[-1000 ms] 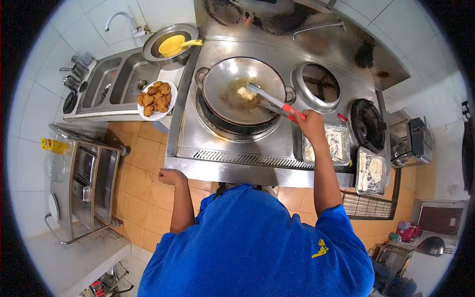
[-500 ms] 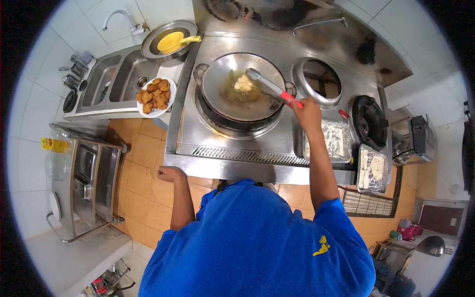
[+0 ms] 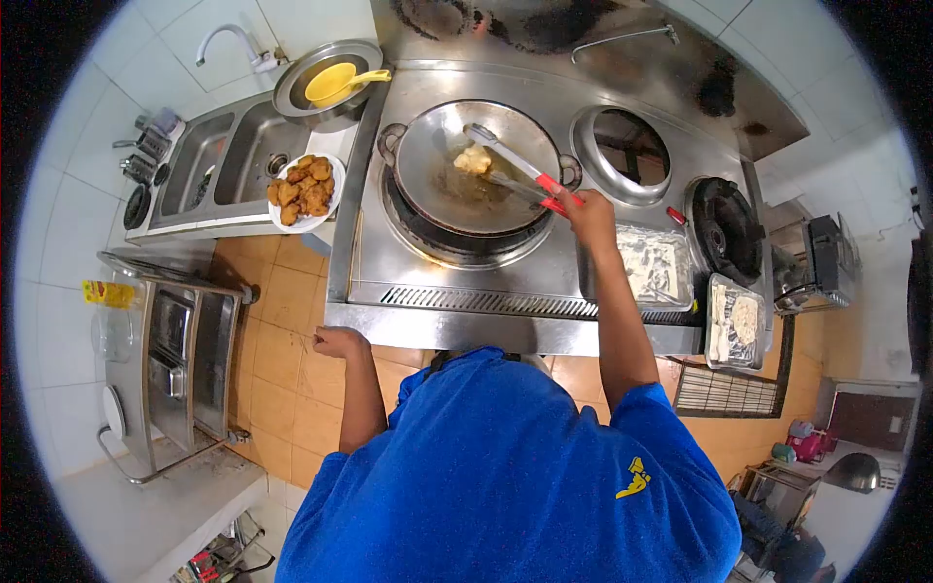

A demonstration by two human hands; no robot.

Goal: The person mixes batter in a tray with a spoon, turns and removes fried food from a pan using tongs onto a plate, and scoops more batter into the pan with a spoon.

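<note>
My right hand (image 3: 587,216) grips the red-handled tongs (image 3: 520,165), which reach leftward over the wok (image 3: 428,189). Their tips are spread around a pale battered piece (image 3: 473,160) in the oil. Curled closed, my left hand (image 3: 335,341) hangs near the front edge of the stove (image 3: 466,330); whether anything is inside it is hidden. Browned fried pieces (image 3: 305,190) are piled on a white plate (image 3: 331,206) left of the wok. Right of the wok, beneath my right forearm, lies a tray with white coating (image 3: 653,267).
A second tray (image 3: 736,321) with pale pieces sits at the stove's right corner. Behind it is a black burner (image 3: 724,233), and a round metal ring (image 3: 622,155) stands nearby. A yellow ladle (image 3: 335,85) rests in a metal bowl (image 3: 292,92). A metal trolley (image 3: 175,360) stands at left.
The tongs have opened wider around the battered piece, which has shifted slightly up and left in the wok. My right hand has moved a little left and up. My left hand is nearly unmoved.
</note>
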